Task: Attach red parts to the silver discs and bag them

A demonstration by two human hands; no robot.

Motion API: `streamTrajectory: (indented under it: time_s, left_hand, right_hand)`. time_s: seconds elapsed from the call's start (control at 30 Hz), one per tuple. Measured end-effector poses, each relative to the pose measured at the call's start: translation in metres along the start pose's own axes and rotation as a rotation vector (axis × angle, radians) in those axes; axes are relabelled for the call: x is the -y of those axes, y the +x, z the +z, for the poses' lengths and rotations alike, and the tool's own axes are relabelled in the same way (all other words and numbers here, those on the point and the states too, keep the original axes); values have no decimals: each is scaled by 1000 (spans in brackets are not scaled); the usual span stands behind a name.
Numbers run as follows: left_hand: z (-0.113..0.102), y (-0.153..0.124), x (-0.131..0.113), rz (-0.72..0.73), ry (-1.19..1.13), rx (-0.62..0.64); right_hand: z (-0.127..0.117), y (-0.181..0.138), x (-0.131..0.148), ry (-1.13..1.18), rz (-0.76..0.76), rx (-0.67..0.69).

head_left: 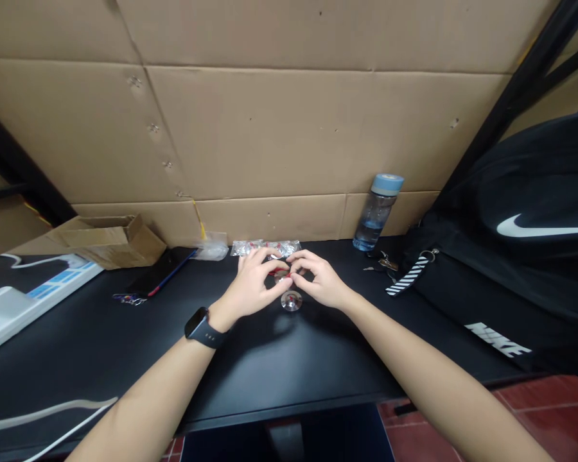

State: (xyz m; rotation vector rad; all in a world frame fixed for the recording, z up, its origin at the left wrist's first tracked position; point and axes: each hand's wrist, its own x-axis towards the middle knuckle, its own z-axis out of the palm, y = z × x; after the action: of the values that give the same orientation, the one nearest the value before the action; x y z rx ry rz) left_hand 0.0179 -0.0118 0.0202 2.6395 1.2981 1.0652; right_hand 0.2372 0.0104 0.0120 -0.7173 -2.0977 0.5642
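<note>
My left hand (pixel 257 281), with a black smartwatch (pixel 205 327) on its wrist, is closed in a pinch. Between its fingertips and those of my right hand (pixel 318 280), also pinched, is a thin red cord (pixel 289 276). The two hands meet over the desk, and the fingers hide part of the cord. Just below them lies a small shiny metal cymbal (pixel 291 301), round with red at its middle. Part of a second shiny round piece shows behind the fingertips. Beyond the hands rest clear plastic packets (pixel 248 246) with red and silvery contents.
On the black desk (pixel 289 366), a cardboard box (pixel 120 240), phone (pixel 162 274) and white power strip (pixel 38 301) lie left. A water bottle (pixel 376 212), keys (pixel 388 263) and black bag (pixel 486 282) are right. Cardboard (pixel 270 128) lines the back.
</note>
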Motion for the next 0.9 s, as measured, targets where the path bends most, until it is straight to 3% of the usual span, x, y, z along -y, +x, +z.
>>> streamTrajectory:
  time_s: [0.23, 0.47, 0.73, 0.9]
  left_hand:
    - [13, -3, 11, -4, -28, 142]
    - [8, -1, 32, -79, 10, 225]
    - [-22, -10, 101, -343, 421, 376]
    - [-49, -22, 128, -548, 568, 420]
  right_hand:
    - [-4, 1, -4, -89, -33, -12]
    - [-7, 1, -19, -199, 16, 24]
    - [-16, -2, -35, -370, 146, 141]
    - [-17, -4, -37, -371, 170, 204]
